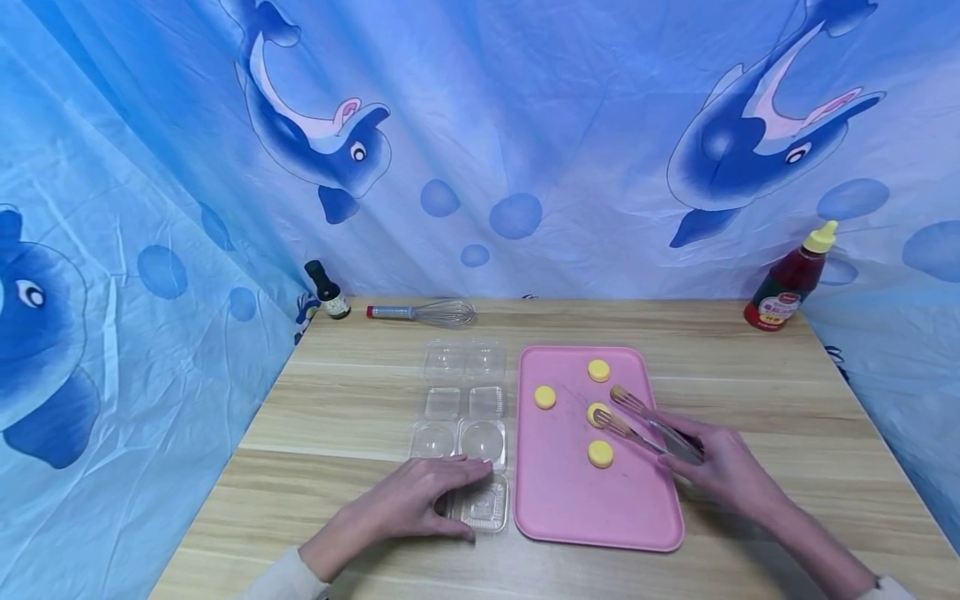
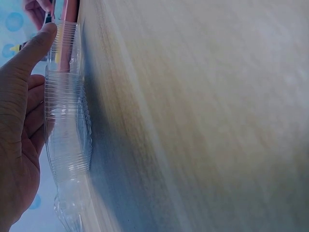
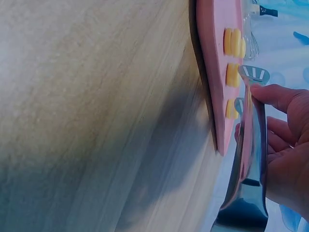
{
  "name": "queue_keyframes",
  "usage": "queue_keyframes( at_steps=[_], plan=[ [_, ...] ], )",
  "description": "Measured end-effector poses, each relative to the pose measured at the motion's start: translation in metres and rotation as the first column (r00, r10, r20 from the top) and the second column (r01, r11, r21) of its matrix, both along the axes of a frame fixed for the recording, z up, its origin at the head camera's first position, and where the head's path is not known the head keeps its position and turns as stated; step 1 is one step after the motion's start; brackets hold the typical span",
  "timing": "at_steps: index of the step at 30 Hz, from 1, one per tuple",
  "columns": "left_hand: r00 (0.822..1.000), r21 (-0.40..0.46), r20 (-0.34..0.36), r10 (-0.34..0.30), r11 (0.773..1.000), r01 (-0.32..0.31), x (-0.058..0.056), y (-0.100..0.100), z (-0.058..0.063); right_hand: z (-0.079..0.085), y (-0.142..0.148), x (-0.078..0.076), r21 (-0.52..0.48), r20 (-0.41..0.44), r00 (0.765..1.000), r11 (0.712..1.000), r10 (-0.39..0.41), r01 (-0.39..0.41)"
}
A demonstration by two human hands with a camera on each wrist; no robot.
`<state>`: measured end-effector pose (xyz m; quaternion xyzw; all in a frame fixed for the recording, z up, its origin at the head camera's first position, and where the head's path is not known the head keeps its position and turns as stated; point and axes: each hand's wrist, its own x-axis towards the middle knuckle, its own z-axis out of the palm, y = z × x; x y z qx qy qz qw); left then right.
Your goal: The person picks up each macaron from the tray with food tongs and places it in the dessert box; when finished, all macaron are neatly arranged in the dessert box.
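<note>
My right hand (image 1: pixel 716 462) holds metal tongs (image 1: pixel 637 407) over the pink tray (image 1: pixel 585 512). The two slotted ends stand apart at the middle yellow macaron (image 1: pixel 597 415); in the head view one end overlaps it, and whether it touches I cannot tell. Several macarons lie spread on the tray, one (image 1: pixel 600 454) nearer me. In the right wrist view the tongs (image 3: pixel 253 145) lie between thumb and fingers. My left hand (image 1: pixel 420 500) rests on a clear plastic container (image 1: pixel 487 504), thumb at its near side, fingers stretched across it; the hand covers part of that container.
More clear containers (image 1: pixel 465 358) stand in a column left of the tray. Behind them lies a whisk (image 1: pixel 442 312). A small dark bottle (image 1: pixel 328 292) stands at the back left, a red sauce bottle (image 1: pixel 787 283) at the back right. A dolphin-print curtain (image 1: pixel 465 125) hangs behind the wooden table (image 1: pixel 337 417).
</note>
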<state>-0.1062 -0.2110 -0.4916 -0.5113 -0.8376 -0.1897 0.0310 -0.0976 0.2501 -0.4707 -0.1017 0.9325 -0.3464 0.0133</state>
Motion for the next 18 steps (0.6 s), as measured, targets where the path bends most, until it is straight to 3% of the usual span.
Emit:
queue_keyframes(
  at_steps=[12, 18],
  plan=[
    [1.000, 0.004, 0.000, -0.004, 1.000, 0.004, -0.0004, 0.0002, 0.0002, -0.0037, -0.0063, -0.0028, -0.052, 0.095, 0.995, 0.999, 0.001, 0.004],
    [1.000, -0.004, 0.020, 0.006, 1.000, -0.006, 0.0000, 0.0002, 0.0009, -0.0055, -0.0065, -0.0040, -0.055, 0.092, 0.996, 0.998, 0.017, -0.012]
  ],
)
